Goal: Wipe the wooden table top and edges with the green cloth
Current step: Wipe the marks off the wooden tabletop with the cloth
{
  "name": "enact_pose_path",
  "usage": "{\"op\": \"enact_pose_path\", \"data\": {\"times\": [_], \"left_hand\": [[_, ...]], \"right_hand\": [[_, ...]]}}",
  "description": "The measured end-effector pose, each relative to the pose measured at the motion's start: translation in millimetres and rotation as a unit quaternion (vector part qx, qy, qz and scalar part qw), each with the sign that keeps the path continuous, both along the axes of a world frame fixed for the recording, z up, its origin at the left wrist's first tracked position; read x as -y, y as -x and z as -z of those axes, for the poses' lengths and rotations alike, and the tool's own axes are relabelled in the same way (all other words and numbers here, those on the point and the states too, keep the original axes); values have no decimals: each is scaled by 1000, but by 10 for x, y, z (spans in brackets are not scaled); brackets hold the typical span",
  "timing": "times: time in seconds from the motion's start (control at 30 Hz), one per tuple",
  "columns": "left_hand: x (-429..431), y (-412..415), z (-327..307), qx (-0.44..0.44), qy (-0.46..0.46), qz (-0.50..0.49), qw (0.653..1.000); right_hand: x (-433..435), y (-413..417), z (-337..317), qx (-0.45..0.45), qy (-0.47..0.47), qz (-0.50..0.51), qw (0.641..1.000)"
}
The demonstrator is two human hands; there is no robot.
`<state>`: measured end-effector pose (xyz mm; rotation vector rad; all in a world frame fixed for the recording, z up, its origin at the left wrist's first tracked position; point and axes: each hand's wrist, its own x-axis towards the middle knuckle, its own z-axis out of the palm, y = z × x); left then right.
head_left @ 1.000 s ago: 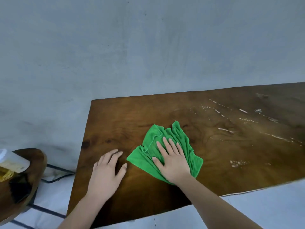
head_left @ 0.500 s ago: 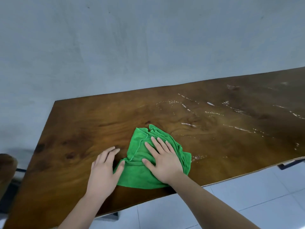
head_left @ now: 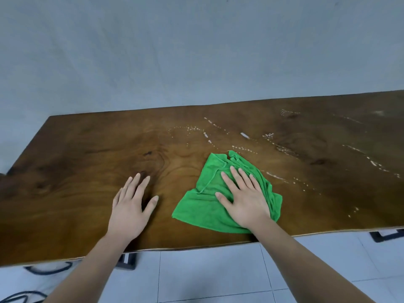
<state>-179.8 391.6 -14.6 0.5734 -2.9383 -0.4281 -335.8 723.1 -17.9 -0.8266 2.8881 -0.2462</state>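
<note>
A crumpled green cloth lies on the dark wooden table top, near its front edge. My right hand presses flat on the cloth with straight, spread fingers. My left hand rests flat on the bare wood to the left of the cloth, a short gap away from it. Lines and dots of white droplets streak the wood behind and to the right of the cloth.
A grey wall stands right behind the table's far edge. White floor tiles lie below the front edge. Black table legs and a dark cable show under the table.
My right hand has slid the cloth to the right, towards the white droplets, and a gap has opened between it and my left hand. The view has shifted right along the table.
</note>
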Motion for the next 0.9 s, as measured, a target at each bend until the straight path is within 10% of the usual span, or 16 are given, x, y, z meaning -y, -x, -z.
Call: {"op": "enact_pose_path", "data": {"times": [0.47,0.9], "left_hand": [[-21,-10,94,52,49,-27,997],[14,-7,184,49,67,-28,996]], "right_hand": [[-10,239,-17,20,-55,126,990],[1370,-214,-63,21,-58,-200,978]]}}
